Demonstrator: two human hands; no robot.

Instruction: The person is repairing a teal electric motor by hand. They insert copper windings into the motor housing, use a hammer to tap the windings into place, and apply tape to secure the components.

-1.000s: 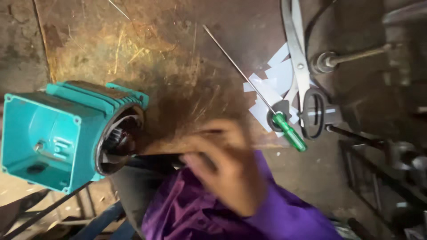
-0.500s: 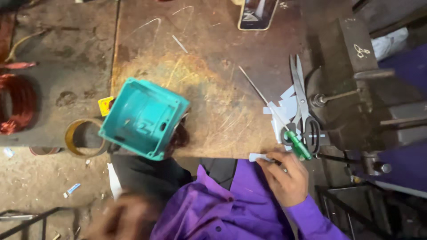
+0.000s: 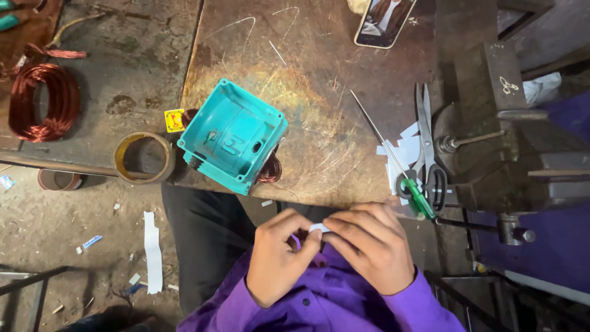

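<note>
Both hands point(image 3: 332, 249) pinch white paper slip point(image 3: 319, 228) between fingertips

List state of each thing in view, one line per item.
Left hand: pinching white paper strip.
Right hand: pinching the same strip.
Teal motor housing: on its side at the table edge.
Scissors: shut, flat.
Green-handled screwdriver: lying flat.
Phone: screen lit.
Copper wire coil: wound.
Tape roll: lying flat.
</note>
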